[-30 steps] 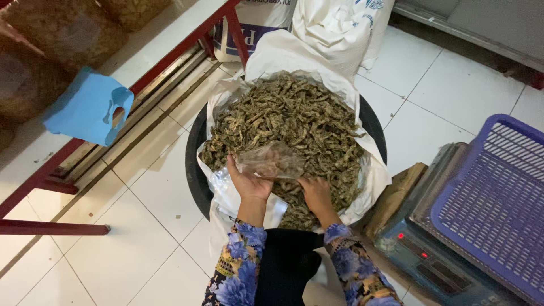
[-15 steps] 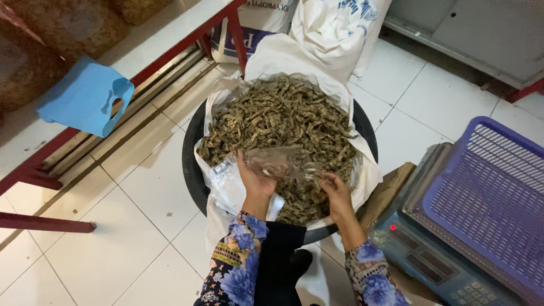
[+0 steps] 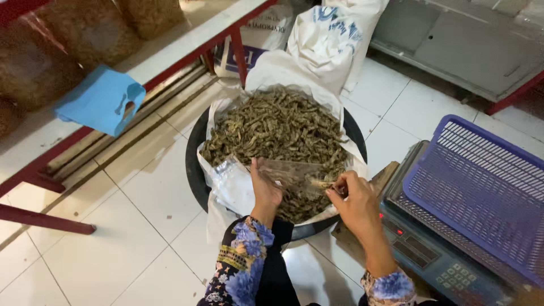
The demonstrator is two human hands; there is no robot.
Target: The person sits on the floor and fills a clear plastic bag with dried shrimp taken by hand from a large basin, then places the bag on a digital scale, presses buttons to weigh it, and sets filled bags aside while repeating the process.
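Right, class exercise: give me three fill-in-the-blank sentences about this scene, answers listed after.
1. The left hand holds a clear ____ bag open.
2. The dried pieces fill a round ____ tub lined with a white sack.
3. The basket on the scale is ____ in colour.

Missing words: plastic; black; purple

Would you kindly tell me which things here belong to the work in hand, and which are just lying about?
In use:
left hand
right hand
clear plastic bag, held open by both
heap of brownish dried pieces
round black basin lined with white sacking

Lying about:
purple slotted plastic basket
electronic weighing scale
blue plastic stool
white sack
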